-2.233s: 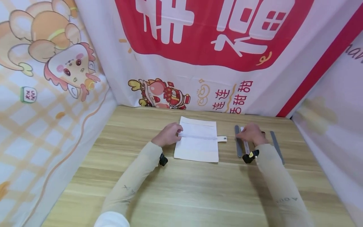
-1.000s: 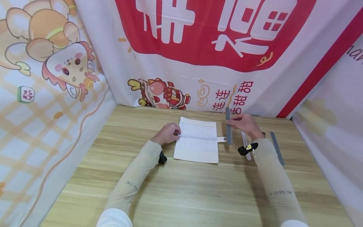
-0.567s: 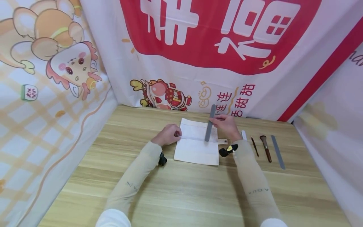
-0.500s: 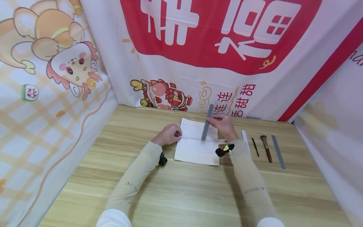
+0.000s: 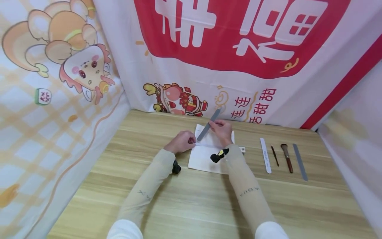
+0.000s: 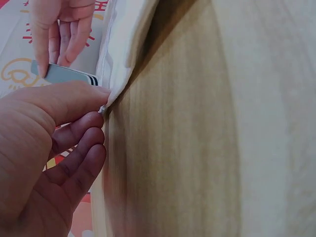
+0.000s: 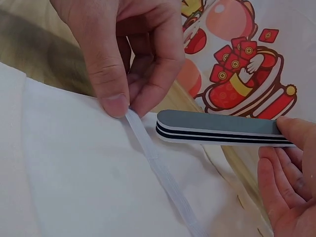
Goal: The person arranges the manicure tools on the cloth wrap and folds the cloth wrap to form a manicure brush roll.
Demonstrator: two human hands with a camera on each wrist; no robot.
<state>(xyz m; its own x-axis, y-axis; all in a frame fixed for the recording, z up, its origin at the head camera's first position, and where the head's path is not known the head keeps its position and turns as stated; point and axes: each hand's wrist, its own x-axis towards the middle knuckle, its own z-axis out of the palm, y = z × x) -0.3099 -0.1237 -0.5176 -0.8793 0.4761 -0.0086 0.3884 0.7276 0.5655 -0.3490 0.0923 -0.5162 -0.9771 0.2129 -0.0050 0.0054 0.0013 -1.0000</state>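
Note:
A white cloth roll-up pouch [image 5: 206, 161] lies unfolded on the table, a narrow white elastic band [image 7: 165, 175] running across it. At the pouch's left edge my left hand [image 5: 182, 141] pinches the end of that band between thumb and index finger. My right hand [image 5: 221, 132] is above the upper part of the pouch and pinches a grey nail buffer [image 5: 204, 132] by its middle. The buffer slants, its lower end close to my left fingers; the right wrist view shows its rounded tip beside the band, with black and white layers along its edge.
To the right on the wooden table [image 5: 185, 205] lie a white nail file [image 5: 265, 156], a thin brown stick-like tool [image 5: 275, 155], a brush [image 5: 287, 158] and another grey file [image 5: 300, 162]. A snap strap [image 5: 243, 149] sticks out from the pouch. Printed cloth [image 5: 179, 69] hangs behind.
My right hand has picked up the grey buffer from the row of tools and carried it left over the pouch, tilting it. My left hand stays at the pouch's left edge.

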